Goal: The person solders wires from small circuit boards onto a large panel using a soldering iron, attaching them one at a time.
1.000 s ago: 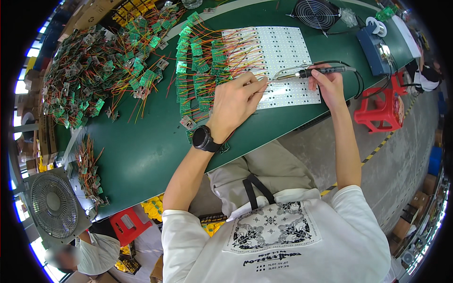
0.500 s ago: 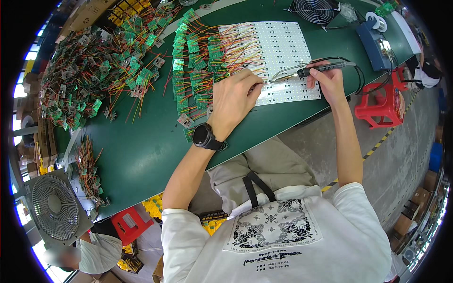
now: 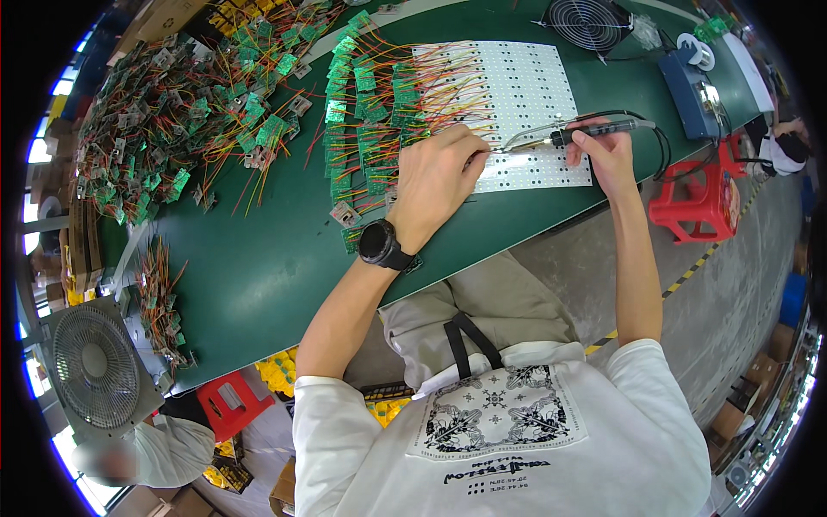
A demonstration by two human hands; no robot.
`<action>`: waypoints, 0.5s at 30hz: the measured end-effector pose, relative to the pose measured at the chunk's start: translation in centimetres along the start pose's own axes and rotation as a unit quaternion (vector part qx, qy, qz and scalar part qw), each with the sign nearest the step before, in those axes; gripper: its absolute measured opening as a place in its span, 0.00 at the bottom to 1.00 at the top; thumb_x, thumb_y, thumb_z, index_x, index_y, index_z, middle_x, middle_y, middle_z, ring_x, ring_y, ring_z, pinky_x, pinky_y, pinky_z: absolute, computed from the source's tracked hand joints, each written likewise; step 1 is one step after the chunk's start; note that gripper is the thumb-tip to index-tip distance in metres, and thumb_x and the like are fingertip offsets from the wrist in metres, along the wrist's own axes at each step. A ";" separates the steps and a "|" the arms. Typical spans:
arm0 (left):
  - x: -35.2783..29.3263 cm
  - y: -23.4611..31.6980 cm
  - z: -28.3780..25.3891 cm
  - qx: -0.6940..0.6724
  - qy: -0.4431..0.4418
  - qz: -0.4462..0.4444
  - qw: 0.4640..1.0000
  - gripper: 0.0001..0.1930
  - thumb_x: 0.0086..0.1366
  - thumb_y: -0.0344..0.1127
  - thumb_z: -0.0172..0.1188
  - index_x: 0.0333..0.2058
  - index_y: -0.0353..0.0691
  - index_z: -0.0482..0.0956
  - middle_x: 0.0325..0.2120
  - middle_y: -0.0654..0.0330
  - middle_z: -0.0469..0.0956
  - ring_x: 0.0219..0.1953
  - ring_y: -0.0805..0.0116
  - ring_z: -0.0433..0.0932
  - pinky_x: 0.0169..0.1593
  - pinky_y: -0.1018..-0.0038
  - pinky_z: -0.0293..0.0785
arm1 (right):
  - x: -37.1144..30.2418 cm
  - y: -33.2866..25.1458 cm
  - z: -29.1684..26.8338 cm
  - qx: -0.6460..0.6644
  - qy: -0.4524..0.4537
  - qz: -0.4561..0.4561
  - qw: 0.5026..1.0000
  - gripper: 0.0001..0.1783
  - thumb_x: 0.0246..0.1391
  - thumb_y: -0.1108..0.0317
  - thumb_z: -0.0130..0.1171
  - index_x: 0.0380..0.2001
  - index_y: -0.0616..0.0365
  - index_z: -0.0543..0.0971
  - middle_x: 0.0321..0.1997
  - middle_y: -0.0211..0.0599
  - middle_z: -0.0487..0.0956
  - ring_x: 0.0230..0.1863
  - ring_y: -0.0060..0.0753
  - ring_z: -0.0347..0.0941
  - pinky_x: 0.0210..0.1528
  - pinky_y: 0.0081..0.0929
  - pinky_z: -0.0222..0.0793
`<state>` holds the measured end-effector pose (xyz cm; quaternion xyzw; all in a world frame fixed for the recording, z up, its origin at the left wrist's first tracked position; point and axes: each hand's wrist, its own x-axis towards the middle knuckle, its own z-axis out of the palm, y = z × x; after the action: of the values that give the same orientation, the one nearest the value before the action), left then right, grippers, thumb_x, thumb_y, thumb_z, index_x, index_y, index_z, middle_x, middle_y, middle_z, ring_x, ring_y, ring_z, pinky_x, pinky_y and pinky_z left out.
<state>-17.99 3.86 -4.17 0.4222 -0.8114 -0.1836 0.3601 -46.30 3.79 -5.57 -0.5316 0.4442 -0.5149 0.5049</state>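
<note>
A soldering iron (image 3: 599, 130) with a dark handle lies in the closed fingers of my right hand (image 3: 610, 161). Its thin metal end points left, low over a white panel (image 3: 527, 95) dotted with rows of small pads. My left hand (image 3: 439, 179), a black watch on its wrist, rests at the panel's near left part. Its thumb and fingertips are pinched together right by the iron's tip; what is between them is too small to make out. Red and yellow wires (image 3: 448, 82) run from the panel to rows of green circuit boards (image 3: 372, 148), partly covered by my left hand.
A large heap of wired circuit boards (image 3: 146, 129) covers the table's left end, with a smaller bundle (image 3: 159, 302) nearer. Far right stand a blue soldering station (image 3: 687, 95), a solder wire spool (image 3: 698, 53) and a black fan (image 3: 590, 21). Red stools (image 3: 702, 202) stand beyond the table edge.
The view has shifted slightly, so the table and panel sit a little farther right. Both hands keep the same hold, with the iron's tip still at my left fingertips.
</note>
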 end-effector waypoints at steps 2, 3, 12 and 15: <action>0.0 0.0 0.1 0.000 0.000 -0.001 1.000 0.05 0.57 0.31 0.63 0.31 0.38 0.82 0.25 0.60 0.77 0.25 0.61 0.77 0.29 0.69 0.71 | 0.0 0.0 0.0 0.000 0.000 0.001 1.000 0.10 0.54 0.75 0.60 0.38 0.71 0.77 0.23 0.41 0.78 0.23 0.29 0.75 0.25 0.22 0.68; -0.1 0.0 0.1 -0.003 0.002 0.002 1.000 0.05 0.57 0.31 0.63 0.31 0.38 0.82 0.25 0.60 0.77 0.24 0.61 0.77 0.28 0.69 0.71 | -0.1 0.0 0.0 0.000 0.001 0.002 1.000 0.10 0.54 0.75 0.60 0.38 0.71 0.77 0.23 0.41 0.78 0.22 0.29 0.75 0.25 0.22 0.68; -0.1 -0.1 0.2 0.012 0.004 0.002 1.000 0.04 0.56 0.32 0.63 0.30 0.39 0.83 0.25 0.61 0.78 0.24 0.62 0.77 0.28 0.69 0.71 | 0.0 0.2 -0.1 0.008 0.007 0.006 1.000 0.10 0.55 0.75 0.59 0.38 0.71 0.77 0.23 0.41 0.78 0.22 0.29 0.76 0.25 0.22 0.68; -0.1 -0.1 0.3 0.012 0.010 0.004 1.000 0.04 0.56 0.32 0.63 0.30 0.39 0.83 0.24 0.61 0.77 0.24 0.62 0.77 0.27 0.69 0.71 | -0.1 0.1 -0.1 0.016 0.013 0.008 1.000 0.10 0.55 0.75 0.59 0.39 0.71 0.76 0.23 0.41 0.78 0.22 0.29 0.75 0.25 0.22 0.68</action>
<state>-18.10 3.89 -4.44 0.4248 -0.8116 -0.1680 0.3642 -46.43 3.84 -5.71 -0.5131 0.4466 -0.5247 0.5119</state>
